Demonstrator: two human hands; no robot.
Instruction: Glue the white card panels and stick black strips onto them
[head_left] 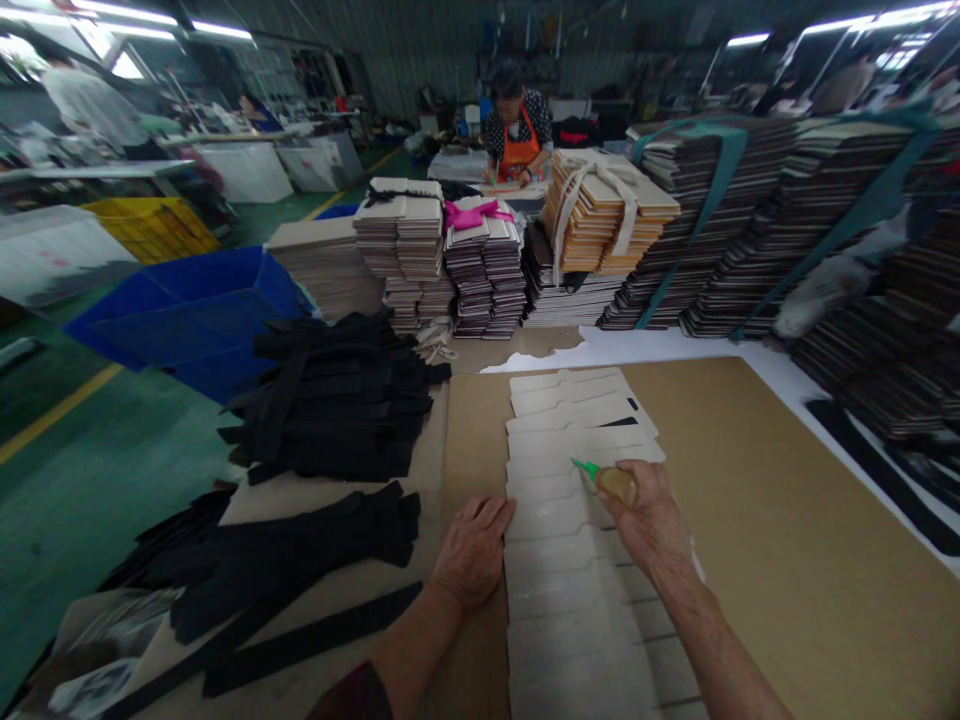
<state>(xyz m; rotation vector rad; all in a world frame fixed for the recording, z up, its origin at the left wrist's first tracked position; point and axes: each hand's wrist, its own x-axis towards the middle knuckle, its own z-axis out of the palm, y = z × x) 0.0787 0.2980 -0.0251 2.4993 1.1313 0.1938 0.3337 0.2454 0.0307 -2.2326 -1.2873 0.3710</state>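
In my right hand (651,520) is a glue bottle (618,485) with a green nozzle, tipped to the left over a row of overlapping pale card pieces (555,580). The nozzle tip is over the upper part of the row; I cannot tell whether it touches. My left hand (474,550) lies flat with fingers stretched out, its fingertips at the left edge of the row. Some of the lower cards look shiny. Small black patches show on the cards near the far end.
Black fabric strips (337,400) are heaped to the left, beside a blue bin (202,310). Tied stacks of card pieces (484,265) stand along the back, and taller strapped stacks (720,220) at right. Across from me a person in an orange apron (519,150) works at another table.
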